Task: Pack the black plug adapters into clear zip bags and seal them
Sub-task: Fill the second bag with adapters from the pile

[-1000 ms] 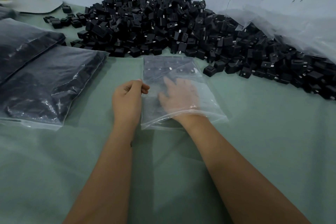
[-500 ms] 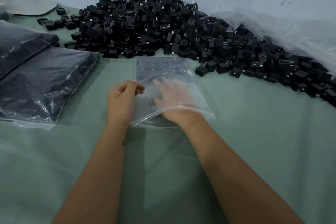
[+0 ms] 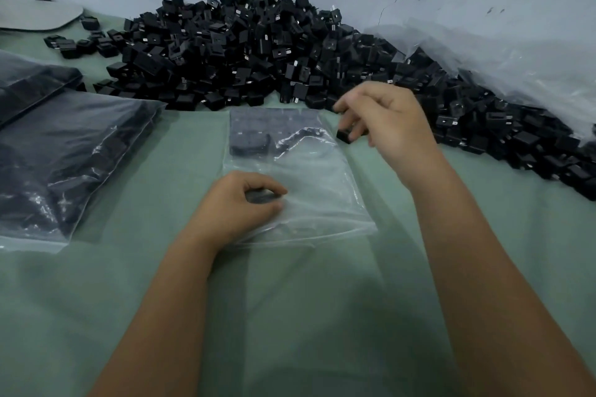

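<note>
Black plug adapter (image 3: 346, 135) pinched in right hand (image 3: 387, 126), just right of the clear zip bag (image 3: 309, 184); bag mouth pinched by left hand (image 3: 238, 203). Best kept lifted wide, adapter slid deep against those inside. Filled bags (image 3: 64, 151) left: two; pile (image 3: 258, 51) beyond: uncountable.

Bare green cloth (image 3: 322, 316) lies open near the person. The adapter pile (image 3: 258, 51) blocks the far side; filled bags (image 3: 64, 158) crowd the left.
</note>
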A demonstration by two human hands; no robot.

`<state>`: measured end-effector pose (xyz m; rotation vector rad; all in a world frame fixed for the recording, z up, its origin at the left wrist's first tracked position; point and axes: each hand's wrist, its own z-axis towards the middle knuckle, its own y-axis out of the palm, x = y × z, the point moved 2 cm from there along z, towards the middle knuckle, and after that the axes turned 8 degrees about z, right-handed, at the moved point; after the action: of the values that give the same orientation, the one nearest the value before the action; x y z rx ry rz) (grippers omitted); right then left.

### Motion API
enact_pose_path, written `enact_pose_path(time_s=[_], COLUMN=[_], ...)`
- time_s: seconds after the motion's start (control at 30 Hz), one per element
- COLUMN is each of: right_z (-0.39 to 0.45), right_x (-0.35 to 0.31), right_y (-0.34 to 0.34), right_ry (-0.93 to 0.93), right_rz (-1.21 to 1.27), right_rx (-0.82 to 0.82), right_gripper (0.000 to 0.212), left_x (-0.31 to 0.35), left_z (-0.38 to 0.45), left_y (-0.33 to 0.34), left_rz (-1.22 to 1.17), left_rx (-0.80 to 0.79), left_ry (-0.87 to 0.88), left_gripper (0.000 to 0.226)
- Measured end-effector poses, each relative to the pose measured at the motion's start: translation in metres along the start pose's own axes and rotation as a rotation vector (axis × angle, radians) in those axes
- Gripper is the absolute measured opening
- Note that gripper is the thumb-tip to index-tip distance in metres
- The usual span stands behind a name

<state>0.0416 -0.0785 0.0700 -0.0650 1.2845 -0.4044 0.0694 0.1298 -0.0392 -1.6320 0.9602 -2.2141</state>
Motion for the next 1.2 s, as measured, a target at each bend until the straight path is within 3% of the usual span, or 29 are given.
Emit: enact_pose_path(time_s=[0.03,0.1,0.2,0.3,0.47,0.57,0.67,0.73,0.83,0.9,0.97,1.1,1.2], right_z=[0.012,0.036,0.059,0.060,0.036,0.020,-0.001,-0.014,-0.032,-0.043,-0.054,-0.078,-0.091], right_x=[0.017,0.051,0.094,0.127,0.135,0.131,0.128,0.126,0.120,0.111,0.100,0.073,0.055], right_y=[-0.007,-0.012,-0.004,0.009,0.004,-0.006,-0.012,-0.014,-0.015,-0.016,-0.013,0.013,0.043], right_ry=[0.019,0.076,0.169,0.201,-0.029,0.079,0.157,0.183,0.183,0.149,0.078,-0.205,-0.417], right_rz=[-0.049,-0.064,-0.147,-0.495,-0.577,-0.447,-0.390,-0.409,-0.456,-0.484,-0.370,-0.213,-0.212], right_rx=[0.137,0.230,0.070,-0.096,0.201,0.359,0.416,0.439,0.505,0.608,0.732,0.768,0.599], right_gripper=[0.023,0.028,0.047,0.049,0.016,0.023,0.041,0.045,0.039,0.033,0.026,0.039,0.045], left_x=[0.000,-0.002,-0.002,-0.002,-0.003,0.001,0.008,0.010,0.011,0.011,0.010,0.012,0.016], left_z=[0.000,0.001,0.002,0.002,0.002,0.001,-0.007,-0.011,-0.014,-0.014,-0.013,-0.012,-0.013], left_y=[0.000,0.001,0.000,0.000,0.001,0.000,-0.003,-0.003,-0.001,0.000,-0.001,0.000,0.001], left_rz=[0.002,0.009,0.024,0.023,0.043,0.005,-0.174,-0.184,-0.062,0.072,0.101,0.092,0.052], left_rx=[-0.001,-0.005,0.001,0.006,0.017,0.010,0.049,0.038,-0.112,-0.211,-0.239,-0.143,-0.136], left_ry=[0.005,0.029,0.065,0.082,0.080,0.069,0.090,0.099,0.099,0.131,0.135,0.166,0.114], left_gripper=[0.026,0.029,0.029,0.027,0.021,0.012,0.001,0.013,0.042,0.064,0.068,0.019,0.013])
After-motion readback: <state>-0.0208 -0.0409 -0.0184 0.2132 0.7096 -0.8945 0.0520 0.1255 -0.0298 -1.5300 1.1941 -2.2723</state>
